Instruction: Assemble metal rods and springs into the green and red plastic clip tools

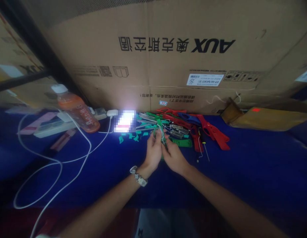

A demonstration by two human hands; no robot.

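Note:
My left hand point(153, 152) and my right hand point(175, 156) meet at the middle of the table, fingers closed on a small bundle of green and white wires point(160, 128). A bit of green shows just below the fingers, but most of what they grip is hidden. Behind the hands lie silvery rod-like parts point(177, 133) and small green plastic pieces point(136, 136). Right beside my right hand is a flat green plastic part point(182, 142). Red plastic shells point(213, 132) lie farther right, near a screwdriver point(205, 148) with a yellow-and-black handle.
A bottle of orange drink point(78, 110) leans at the left by a white power strip point(54, 125). White cables point(85, 155) loop over the blue tabletop point(106, 178). A glowing, pixelated screen point(125, 121) stands before the large cardboard box point(153, 66). A brown cardboard piece point(267, 119) lies right.

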